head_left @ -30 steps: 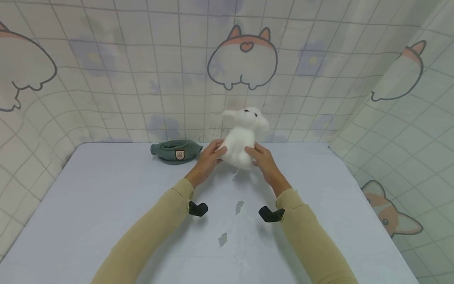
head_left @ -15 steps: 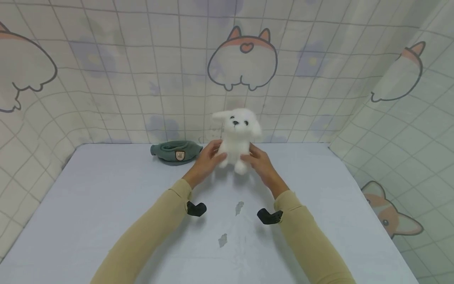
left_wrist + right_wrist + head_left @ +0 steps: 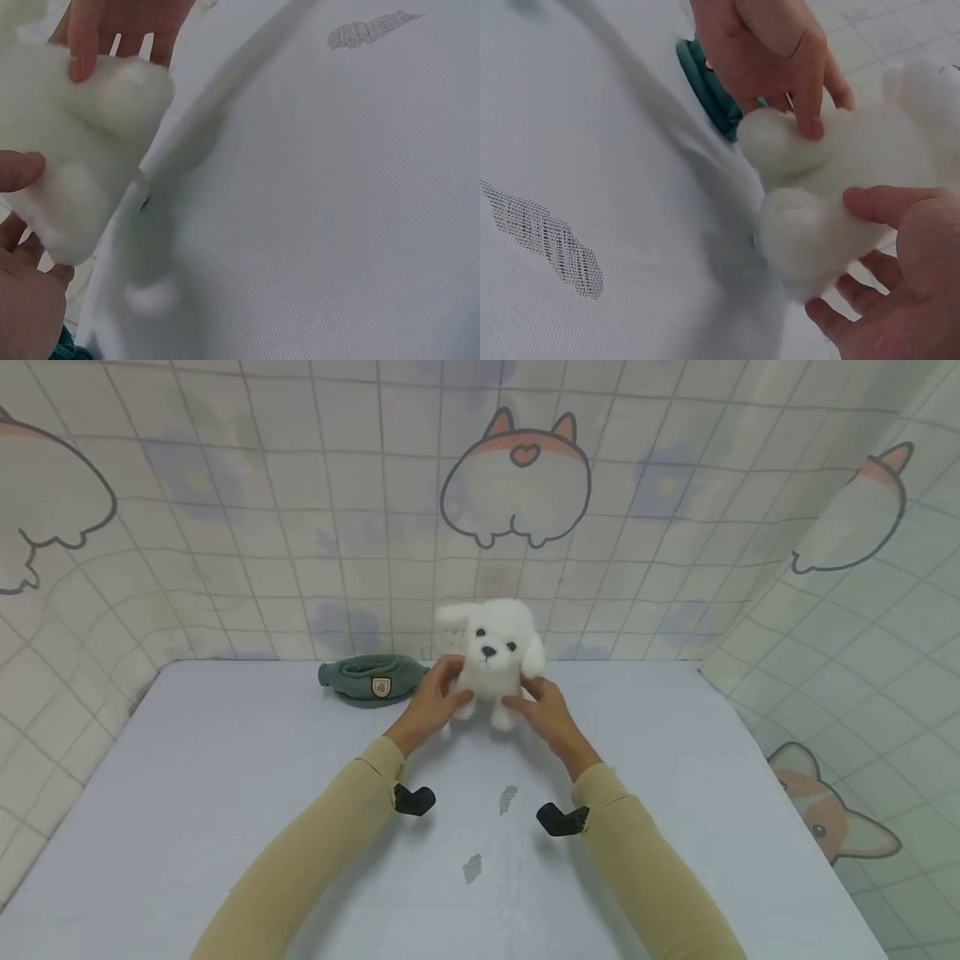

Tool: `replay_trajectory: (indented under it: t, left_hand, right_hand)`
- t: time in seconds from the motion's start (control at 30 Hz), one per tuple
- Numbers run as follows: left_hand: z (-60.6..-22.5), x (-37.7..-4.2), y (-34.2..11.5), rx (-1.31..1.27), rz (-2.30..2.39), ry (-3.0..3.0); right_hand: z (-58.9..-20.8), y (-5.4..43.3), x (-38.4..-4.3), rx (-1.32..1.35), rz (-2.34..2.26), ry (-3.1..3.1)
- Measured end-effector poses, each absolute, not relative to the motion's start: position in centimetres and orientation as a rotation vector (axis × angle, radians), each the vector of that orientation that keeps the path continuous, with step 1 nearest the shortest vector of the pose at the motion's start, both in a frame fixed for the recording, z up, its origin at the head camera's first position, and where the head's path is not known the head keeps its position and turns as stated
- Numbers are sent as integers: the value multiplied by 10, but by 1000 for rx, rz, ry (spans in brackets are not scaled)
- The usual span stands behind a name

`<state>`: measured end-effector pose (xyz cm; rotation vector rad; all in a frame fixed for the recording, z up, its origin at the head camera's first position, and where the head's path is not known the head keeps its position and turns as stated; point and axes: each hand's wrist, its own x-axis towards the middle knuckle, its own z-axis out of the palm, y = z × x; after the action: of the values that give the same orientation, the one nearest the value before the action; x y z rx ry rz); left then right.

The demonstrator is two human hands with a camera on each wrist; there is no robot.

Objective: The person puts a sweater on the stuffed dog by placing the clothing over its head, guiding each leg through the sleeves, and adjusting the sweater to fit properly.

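A white plush dog (image 3: 491, 664) with floppy ears faces me near the table's far edge. My left hand (image 3: 431, 697) grips its left side in the head view, thumb on the front. Its other side is held by my right hand (image 3: 549, 710), thumb also in front. In the left wrist view the plush dog's underside and legs (image 3: 97, 127) show, raised off the table. The right wrist view shows thumbs pressing the white fur (image 3: 840, 165), with several fingers behind. Beside my left hand lies a green beret-like cap (image 3: 375, 681) with a shield badge.
The white table (image 3: 225, 793) has two grey worn patches, one nearer patch (image 3: 472, 868) and one farther. A checked curtain (image 3: 300, 527) with corgi prints hangs behind and at both sides. Black wrist cameras (image 3: 414, 800) jut from the tan sleeves.
Both hands have tipped the plush dog from leaning back to facing me. Its head has come down and shifted left. The green cap has stayed in place.
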<state>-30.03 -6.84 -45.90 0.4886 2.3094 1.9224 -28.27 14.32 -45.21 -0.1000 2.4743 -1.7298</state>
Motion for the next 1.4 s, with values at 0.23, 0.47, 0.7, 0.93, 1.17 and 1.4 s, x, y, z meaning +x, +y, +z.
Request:
replay_trajectory:
  t: [0.23, 0.47, 0.7, 0.93, 1.17, 1.4]
  left_hand:
    - [-462, -303, -69, 449, 1924, 2288]
    - [-463, -309, -70, 411, 1914, 2283]
    - [-468, -312, -72, 385, 1837, 2322]
    - [-473, -316, -71, 377, 1796, 2351]
    - [-473, -317, -71, 368, 1784, 2369]
    - [-474, -316, -70, 329, 1781, 2406]
  right_hand:
    - [-456, 140, -286, -116, -1707, 2543]
    - [-460, 135, -292, -145, -1673, 2643]
    - [-470, 132, -295, -108, -1612, 2707]
    - [-476, 131, -297, -72, -1610, 2715]
    - [-476, 131, -294, -63, -1583, 2723]
    - [-475, 135, -290, -83, -1572, 2737]
